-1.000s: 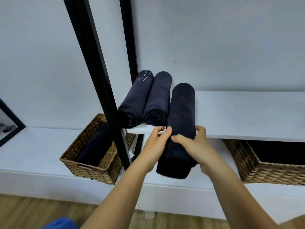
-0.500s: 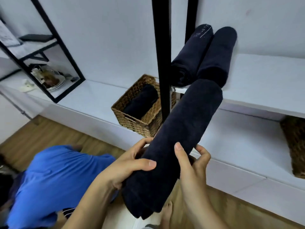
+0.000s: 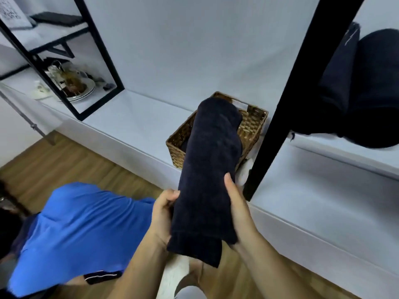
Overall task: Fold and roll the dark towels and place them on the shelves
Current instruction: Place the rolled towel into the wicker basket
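A rolled dark navy towel (image 3: 210, 169) is held upright between both hands, its top end over the wicker basket (image 3: 252, 124). My left hand (image 3: 163, 214) grips its left side and my right hand (image 3: 236, 203) grips its right side, near the lower end. Two more rolled dark towels (image 3: 356, 89) lie side by side on the upper white shelf (image 3: 345, 154) at the right edge. Something dark lies inside the basket, mostly hidden by the held towel.
A black shelf post (image 3: 298, 91) rises just right of the basket. The basket stands on the low white ledge (image 3: 129, 121). A black frame (image 3: 64, 67) at the left holds a plate with glassware. My blue shirt (image 3: 75, 231) and the wooden floor lie below.
The third towel has come off the upper shelf. Both hands have carried it down and to the left, and the view has swung left with it over the basket.
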`<state>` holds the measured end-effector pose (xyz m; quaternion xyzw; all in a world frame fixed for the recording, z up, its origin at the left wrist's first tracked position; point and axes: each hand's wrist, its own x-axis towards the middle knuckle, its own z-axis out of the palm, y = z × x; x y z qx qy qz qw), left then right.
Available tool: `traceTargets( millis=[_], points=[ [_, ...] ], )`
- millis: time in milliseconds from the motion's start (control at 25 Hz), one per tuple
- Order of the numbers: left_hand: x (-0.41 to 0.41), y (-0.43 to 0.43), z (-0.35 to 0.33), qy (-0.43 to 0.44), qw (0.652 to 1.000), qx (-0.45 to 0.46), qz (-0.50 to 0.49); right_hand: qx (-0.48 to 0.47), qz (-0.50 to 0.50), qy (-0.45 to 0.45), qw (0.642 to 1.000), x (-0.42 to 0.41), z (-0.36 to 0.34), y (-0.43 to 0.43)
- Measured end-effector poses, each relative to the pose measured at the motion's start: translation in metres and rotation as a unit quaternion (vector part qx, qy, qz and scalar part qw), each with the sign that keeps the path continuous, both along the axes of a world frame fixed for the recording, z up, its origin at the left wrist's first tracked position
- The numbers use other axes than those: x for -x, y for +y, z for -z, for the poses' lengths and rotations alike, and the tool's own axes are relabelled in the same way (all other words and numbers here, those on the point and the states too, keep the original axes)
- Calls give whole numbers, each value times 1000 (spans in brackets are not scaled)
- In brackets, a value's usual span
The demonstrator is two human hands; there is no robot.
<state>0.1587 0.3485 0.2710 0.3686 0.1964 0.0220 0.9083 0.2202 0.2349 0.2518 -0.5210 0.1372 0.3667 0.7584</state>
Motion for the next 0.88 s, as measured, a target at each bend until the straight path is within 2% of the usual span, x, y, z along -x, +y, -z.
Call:
traceTargets(
  millis=[80,120,200,240,280,360,440,520,600,680,800,880],
  points=[
    [-50,30,19,100,994,-21,-39,-42,-8,101,994,-46,4,27],
    [-72,45,20,118,991,-67,-19,-47,13,119,992,-68,6,36],
    [-121,80,28,146,976,-124,104,-45,63,110,991,-114,11,51],
    [-147,102,37,150,950,-200,187,-28,76,89,993,-136,21,59],
    [-173,122,45,164,908,-313,227,12,85,61,994,-156,30,68],
    [-219,150,66,167,818,-506,218,153,111,18,982,-189,54,86],
    [-251,156,84,123,772,-587,212,298,127,-13,946,-216,81,102],
    [-270,153,111,84,709,-643,277,406,101,-21,908,-241,110,119],
    [-280,155,142,91,637,-688,336,491,48,-18,870,-259,145,144],
    [-290,161,167,130,587,-702,381,563,-24,-43,825,-264,185,170],
    [-296,167,193,150,537,-711,429,645,-166,-90,741,-260,221,192],
    [-302,169,203,150,539,-709,430,666,-249,-102,696,-265,221,196]
  ],
)
